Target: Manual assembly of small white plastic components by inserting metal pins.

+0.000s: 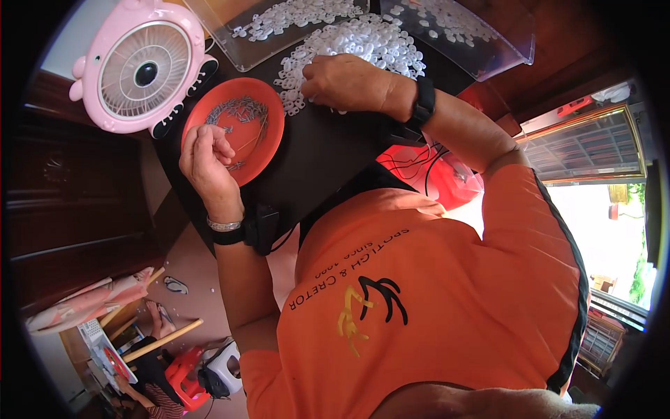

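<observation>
My left hand (207, 155) is over the near left side of a round orange-red plate (273, 133), its fingers curled closed. Whatever they hold, if anything, is too small to make out. Many small grey metal pieces (246, 109) lie in the plate, along with a thin stick (252, 142). My right hand (343, 82) reaches to the near edge of a heap of small white plastic pieces (377, 43) on the dark table (307, 153). Its fingers are bent together and point down at the heap; the fingertips are partly hidden.
A pink animal-shaped fan (146, 70) stands left of the plate. Behind the heap are a clear plastic bin (244, 56) and another clear bin (502, 52), both with white pieces. A red container (457, 178) with cables is under the right arm. Another person (157, 401) sits at lower left.
</observation>
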`<state>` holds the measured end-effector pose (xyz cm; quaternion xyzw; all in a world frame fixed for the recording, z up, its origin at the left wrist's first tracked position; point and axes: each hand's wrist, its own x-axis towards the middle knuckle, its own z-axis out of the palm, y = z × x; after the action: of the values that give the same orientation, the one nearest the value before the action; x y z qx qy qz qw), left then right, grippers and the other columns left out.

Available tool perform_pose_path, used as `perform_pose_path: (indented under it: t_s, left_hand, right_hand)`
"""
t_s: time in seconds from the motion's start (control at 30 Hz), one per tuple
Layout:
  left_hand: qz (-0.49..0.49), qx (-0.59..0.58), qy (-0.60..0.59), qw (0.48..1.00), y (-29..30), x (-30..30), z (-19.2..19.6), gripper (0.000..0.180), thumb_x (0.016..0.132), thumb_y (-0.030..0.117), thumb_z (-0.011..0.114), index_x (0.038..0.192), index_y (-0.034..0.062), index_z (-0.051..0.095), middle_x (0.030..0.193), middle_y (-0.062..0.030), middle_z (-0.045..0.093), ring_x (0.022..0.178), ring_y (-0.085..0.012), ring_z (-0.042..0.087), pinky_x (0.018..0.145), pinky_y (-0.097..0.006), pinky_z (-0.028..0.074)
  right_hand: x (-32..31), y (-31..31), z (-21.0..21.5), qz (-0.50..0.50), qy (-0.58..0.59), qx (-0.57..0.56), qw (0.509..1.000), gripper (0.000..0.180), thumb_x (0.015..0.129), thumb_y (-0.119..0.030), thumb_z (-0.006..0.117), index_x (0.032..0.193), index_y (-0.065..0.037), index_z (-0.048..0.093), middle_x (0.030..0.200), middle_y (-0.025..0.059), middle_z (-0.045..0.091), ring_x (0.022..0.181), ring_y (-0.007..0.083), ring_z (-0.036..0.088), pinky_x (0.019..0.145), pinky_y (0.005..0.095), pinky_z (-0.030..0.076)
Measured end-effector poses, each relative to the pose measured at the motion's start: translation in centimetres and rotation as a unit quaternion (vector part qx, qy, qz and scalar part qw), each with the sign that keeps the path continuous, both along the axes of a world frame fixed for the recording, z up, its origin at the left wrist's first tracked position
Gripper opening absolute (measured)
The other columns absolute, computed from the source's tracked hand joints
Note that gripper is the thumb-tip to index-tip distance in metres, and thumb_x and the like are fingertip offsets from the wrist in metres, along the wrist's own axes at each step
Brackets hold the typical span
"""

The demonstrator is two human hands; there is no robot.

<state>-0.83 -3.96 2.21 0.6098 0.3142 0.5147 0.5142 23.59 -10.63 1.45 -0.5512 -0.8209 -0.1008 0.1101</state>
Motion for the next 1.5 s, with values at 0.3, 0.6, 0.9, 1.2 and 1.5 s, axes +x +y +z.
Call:
perform_pose_path:
  t_s: [0.3,0.6,0.9,1.2,1.5]
  left_hand:
    - [0.001,0.000,-0.004,1.000,0.2,-0.4,-0.2,0.025,0.090,0.020,0.048,0.072,0.0054,0.056,0.064,0.0021,0.051,0.054,-0.0046,0.045,0.049,-0.019,0.030]
    - [-0.001,-0.006,-0.005,1.000,0.3,-0.1,-0.2,0.025,0.091,0.020,0.048,0.073,0.0050,0.056,0.061,0.0020,0.050,0.053,-0.0047,0.044,0.048,-0.019,0.029]
    - [-0.020,-0.032,0.010,0.999,0.1,-0.3,-0.1,0.024,0.091,0.021,0.049,0.078,0.0037,0.059,0.060,0.0017,0.049,0.052,-0.0051,0.044,0.047,-0.018,0.030]
    - [-0.081,-0.033,0.038,0.995,0.6,0.1,-0.8,0.019,0.090,0.019,0.050,0.077,0.0059,0.054,0.062,0.0017,0.051,0.051,-0.0047,0.045,0.045,-0.018,0.032]
    - [-0.058,-0.069,0.022,0.996,0.8,-0.4,-0.2,0.014,0.087,0.016,0.052,0.076,0.0068,0.054,0.063,0.0015,0.052,0.053,-0.0052,0.045,0.048,-0.018,0.032]
  right_hand:
    - [0.0,0.8,1.0,-0.018,0.019,-0.015,1.000,0.013,0.078,-0.020,0.064,0.086,-0.011,0.064,0.084,0.0062,0.058,0.090,0.0274,0.059,0.075,0.0380,0.050]
    - [-1.5,2.0,-0.8,-0.022,-0.017,-0.029,0.999,0.016,0.078,-0.021,0.063,0.081,-0.006,0.061,0.088,0.0084,0.059,0.089,0.0291,0.060,0.074,0.0399,0.049]
    - [-1.3,1.9,1.4,-0.005,0.224,-0.059,0.973,0.017,0.078,-0.021,0.066,0.084,-0.006,0.062,0.075,0.0087,0.062,0.069,0.0245,0.061,0.063,0.0344,0.048]
    - [-6.3,4.0,5.1,0.057,0.460,-0.184,0.867,0.020,0.081,-0.020,0.063,0.087,0.000,0.064,0.071,0.0078,0.062,0.061,0.0163,0.057,0.058,0.0291,0.046]
    - [-8.1,6.1,4.4,0.112,0.450,-0.143,0.874,0.017,0.083,-0.017,0.062,0.089,-0.001,0.064,0.071,0.0050,0.061,0.066,0.0120,0.056,0.061,0.0277,0.046]
